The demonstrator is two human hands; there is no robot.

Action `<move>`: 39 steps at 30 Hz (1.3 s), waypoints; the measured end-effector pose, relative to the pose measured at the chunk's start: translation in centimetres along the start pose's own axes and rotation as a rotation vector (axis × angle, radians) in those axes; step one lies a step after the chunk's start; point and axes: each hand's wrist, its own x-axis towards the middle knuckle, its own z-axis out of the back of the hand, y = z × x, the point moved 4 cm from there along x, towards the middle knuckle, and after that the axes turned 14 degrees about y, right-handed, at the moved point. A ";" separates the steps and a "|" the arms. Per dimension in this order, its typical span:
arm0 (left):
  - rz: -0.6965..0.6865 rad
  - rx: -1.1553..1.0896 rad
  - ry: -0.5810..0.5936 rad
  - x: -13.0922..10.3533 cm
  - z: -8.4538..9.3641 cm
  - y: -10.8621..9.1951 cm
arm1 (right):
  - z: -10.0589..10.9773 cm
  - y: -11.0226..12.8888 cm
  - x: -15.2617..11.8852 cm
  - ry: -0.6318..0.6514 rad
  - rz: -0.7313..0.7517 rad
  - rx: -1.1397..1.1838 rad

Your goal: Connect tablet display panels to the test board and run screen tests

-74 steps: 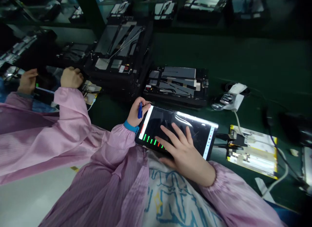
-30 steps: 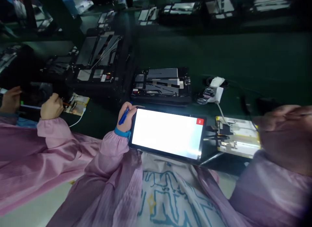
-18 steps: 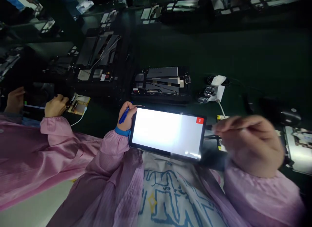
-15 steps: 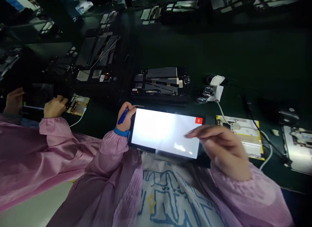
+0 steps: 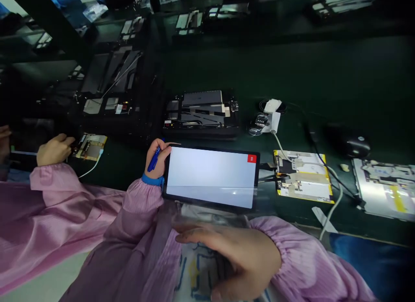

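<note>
A black-framed display with a lit white screen and a red square in its upper right corner is held at its left edge by my left hand. A blue pen is also in that hand, and a blue band circles the wrist. My right hand is below the display, in front of my shirt, fingers stretched to the left and thumb apart, holding nothing visible. Flat dark cables run from the display's right side to a yellow-edged battery pack on the bench.
An opened black device lies behind the display. To the right are a clipped cable bundle, a black mouse and a silver panel. At left, a neighbouring person's hand is beside a small board.
My right hand has moved from over the screen's right part down and left, below the display. The whole view has shifted, with objects appearing further left.
</note>
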 end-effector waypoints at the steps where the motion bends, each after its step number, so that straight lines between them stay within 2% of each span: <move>1: -0.004 0.004 0.000 0.0 0.0 0.0 | 0.0 0.1 0.0 -0.009 0.006 -0.006; 5: -0.016 -0.017 0.002 0.0 -0.1 -0.1 | -0.3 0.0 -0.6 -0.086 -0.040 -0.027; 7: -0.015 -0.024 0.005 0.0 -0.2 -0.1 | -0.1 -0.5 -1.2 -0.238 -0.104 -0.024; 9: -0.005 -0.021 0.006 0.0 -0.2 -0.1 | 1.0 -0.9 -2.3 -0.487 -0.126 0.006; 11: 0.001 -0.016 0.002 0.0 -0.2 -0.1 | 3.0 -1.0 -4.0 -0.758 -0.100 0.049; 13: -0.004 -0.020 0.002 0.0 -0.2 -0.1 | 5.9 -1.0 -6.2 -0.979 -0.074 0.071; 15: -0.020 -0.032 0.005 -0.1 -0.2 -0.1 | 9.4 -0.8 -8.6 -1.118 -0.082 0.071; 17: -0.027 -0.049 0.013 -0.1 -0.2 -0.1 | 12.9 -0.9 -10.8 -1.180 -0.216 0.061; 19: -0.025 -0.068 0.019 -0.1 -0.2 -0.1 | 15.7 -0.7 -12.1 -1.147 -0.284 -0.007; 21: -0.022 -0.084 0.024 0.0 -0.2 -0.1 | 17.6 -0.6 -12.7 -1.126 -0.303 -0.036; 27: -0.044 -0.104 0.036 0.0 -0.4 0.0 | 20.0 -1.0 -11.3 -1.184 -0.324 0.108; 33: -0.029 -0.074 0.043 -0.2 -0.3 0.5 | 20.0 -1.5 -9.6 -1.103 -0.280 0.201; 36: -0.020 -0.047 0.038 -0.4 -0.2 0.7 | 18.9 -1.7 -8.8 -1.106 -0.274 0.203; 39: -0.015 -0.031 0.017 -0.6 -0.1 0.8 | 17.1 -2.0 -7.7 -1.050 -0.303 0.242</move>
